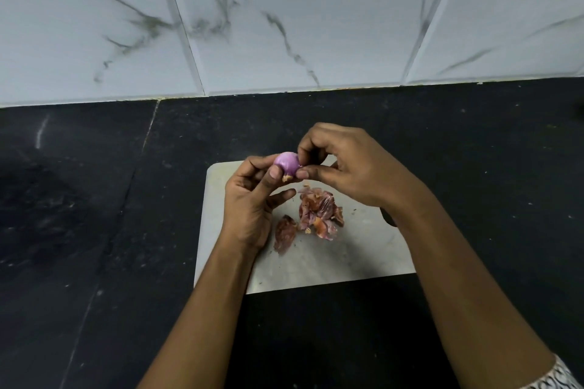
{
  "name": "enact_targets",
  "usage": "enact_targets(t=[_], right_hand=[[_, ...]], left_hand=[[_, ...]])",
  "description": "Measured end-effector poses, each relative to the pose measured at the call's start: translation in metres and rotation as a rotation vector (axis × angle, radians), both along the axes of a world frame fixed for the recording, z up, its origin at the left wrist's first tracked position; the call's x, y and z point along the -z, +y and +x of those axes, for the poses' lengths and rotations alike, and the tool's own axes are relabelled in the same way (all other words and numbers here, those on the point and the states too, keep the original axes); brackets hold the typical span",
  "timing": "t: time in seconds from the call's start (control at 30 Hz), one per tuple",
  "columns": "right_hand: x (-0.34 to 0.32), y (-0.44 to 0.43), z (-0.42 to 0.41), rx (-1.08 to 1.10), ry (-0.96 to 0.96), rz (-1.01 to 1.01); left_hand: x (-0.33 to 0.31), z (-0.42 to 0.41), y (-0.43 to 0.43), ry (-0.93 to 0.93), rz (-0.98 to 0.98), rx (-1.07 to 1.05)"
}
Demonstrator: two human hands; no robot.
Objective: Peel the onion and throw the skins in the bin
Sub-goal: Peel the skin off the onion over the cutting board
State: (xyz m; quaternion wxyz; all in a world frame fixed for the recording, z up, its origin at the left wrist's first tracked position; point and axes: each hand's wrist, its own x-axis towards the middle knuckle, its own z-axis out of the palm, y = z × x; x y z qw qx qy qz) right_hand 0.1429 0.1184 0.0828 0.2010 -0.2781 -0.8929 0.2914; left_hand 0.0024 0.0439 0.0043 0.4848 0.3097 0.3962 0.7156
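Head view. No brand, label or writing readable anywhere.

Counter [94, 230]: black stone, faintly speckled, with thin pale seams. Wall [284, 9] behind: glossy white tiles with grey marble veining.

Cutting board [331, 262]: pale, flat, rectangular with rounded corners, scuffed and flecked with crumbs.

Onion [286, 163]: small, round, smooth pink-purple flesh exposed, tan root stub at its lower end. It is held up above the far edge of the board, between both my hands.

Skins [320, 213]: papery, crinkled, reddish-brown heap on the board just below the onion; one separate flake [284, 233] lies beside it, close to my left wrist.

Left hand [252, 199]: palm up, fingers curled, thumb and fingertips closed around the onion's left side.

Right hand [344, 164]: fingers bunched, thumb and forefinger pinched against the onion's right side. Whether a strip of skin is caught in the pinch, I cannot tell.

A patterned sleeve edge [556, 376] shows at my right arm.
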Motion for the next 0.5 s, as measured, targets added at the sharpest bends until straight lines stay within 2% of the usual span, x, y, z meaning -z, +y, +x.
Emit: enact_targets(t=[0.33, 0.5], right_hand=[[-0.0002, 0.0, 0.0, -0.043, -0.025, 0.066], [0.0006, 0.0019, 0.0029, -0.023, -0.127, 0.056]], left_hand=[[-0.0004, 0.004, 0.0004, -0.054, -0.042, -0.004], [-0.0048, -0.0011, 0.0007, -0.211, -0.05, -0.1]])
